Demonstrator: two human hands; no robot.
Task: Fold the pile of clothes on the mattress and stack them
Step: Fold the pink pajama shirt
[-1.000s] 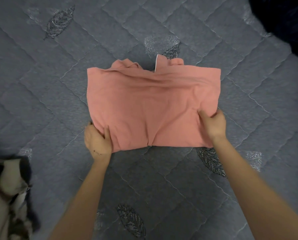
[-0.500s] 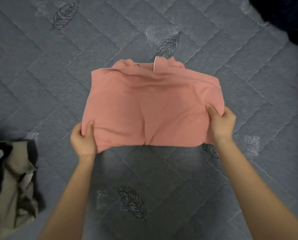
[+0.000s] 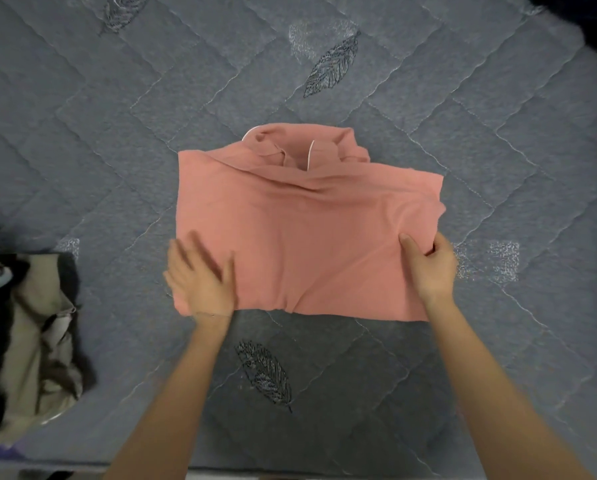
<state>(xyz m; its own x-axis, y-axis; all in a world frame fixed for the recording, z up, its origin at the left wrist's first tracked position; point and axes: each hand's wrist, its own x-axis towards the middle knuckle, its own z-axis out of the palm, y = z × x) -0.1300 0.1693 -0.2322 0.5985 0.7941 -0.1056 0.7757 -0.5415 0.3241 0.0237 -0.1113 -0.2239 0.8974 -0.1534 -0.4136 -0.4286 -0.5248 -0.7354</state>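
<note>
At frame centre, a pink garment lay partly folded on the grey mattress. The left hand pressed flat, fingers straight, on its lower-left corner. The right hand pinched its right edge. More unfolded clothes waited at lower left, and no stack showed yet.

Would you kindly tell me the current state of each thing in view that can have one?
Pink garment: folded into a rough rectangle, lying on the mattress, collar bunched at the far edge.
Left hand: fingers straight, pressing flat on the garment's near left corner; blurred.
Right hand: pinches the garment's near right edge, thumb on top.
Pile of clothes: unfolded, heaped at the mattress's left edge.
</note>
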